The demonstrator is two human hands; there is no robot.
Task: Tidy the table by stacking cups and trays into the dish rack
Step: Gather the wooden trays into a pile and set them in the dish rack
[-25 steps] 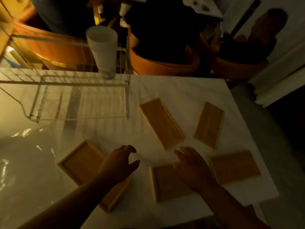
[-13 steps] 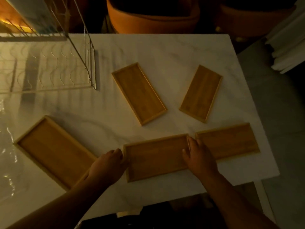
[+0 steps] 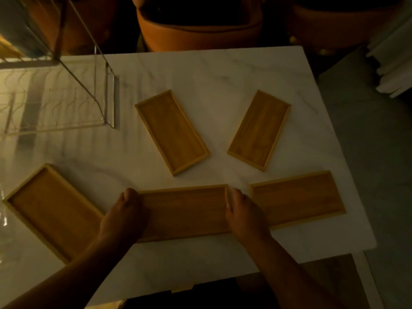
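Several wooden trays lie flat on the white marble table (image 3: 200,72). The near middle tray (image 3: 185,210) is held at both short ends: my left hand (image 3: 124,215) grips its left end and my right hand (image 3: 245,215) grips its right end. Another tray (image 3: 298,197) lies just right of it, a larger one (image 3: 53,210) at the near left, and two more, tray (image 3: 171,130) and tray (image 3: 259,129), lie further back. The wire dish rack (image 3: 66,103) stands at the far left. No cups show now.
Orange round chairs (image 3: 200,27) stand beyond the table's far edge. The table's right edge drops to a grey floor (image 3: 367,152). A glossy wet-looking patch (image 3: 4,219) covers the table's left side.
The view has tilted down, so the cup stack in the rack is out of frame. Both hands went from hovering over the trays to clasping the ends of the near middle tray.
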